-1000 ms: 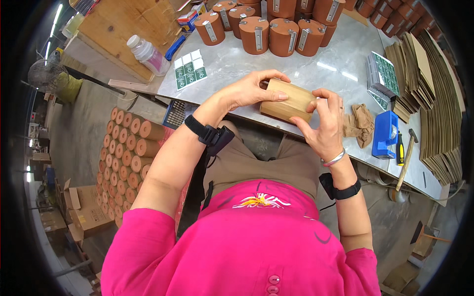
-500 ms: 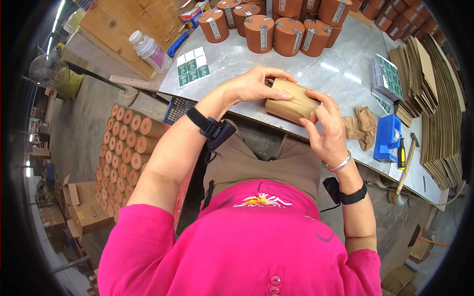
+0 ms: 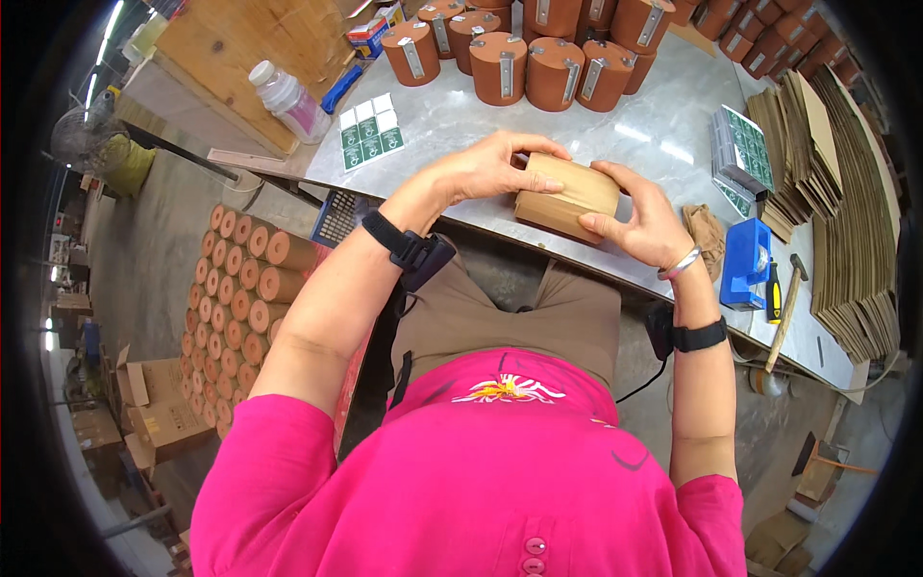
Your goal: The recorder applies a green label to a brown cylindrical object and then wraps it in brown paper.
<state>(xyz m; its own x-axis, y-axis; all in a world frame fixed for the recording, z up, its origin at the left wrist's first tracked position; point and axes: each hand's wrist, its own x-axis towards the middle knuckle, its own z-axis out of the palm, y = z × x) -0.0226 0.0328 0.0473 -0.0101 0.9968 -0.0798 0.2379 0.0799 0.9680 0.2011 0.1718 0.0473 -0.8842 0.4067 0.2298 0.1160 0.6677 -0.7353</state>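
Grey marbled tabletop (image 3: 442,123) ahead, where I see the left hand (image 3: 488,173) and the right hand (image 3: 646,219) pinching opposite ends of a tan box-shaped piece (image 3: 577,189) at the near edge, which I judge could tumble over if either thumb slipped

Green-and-white labels (image 3: 370,136) on tabletop (image 3: 442,117), print unreadable
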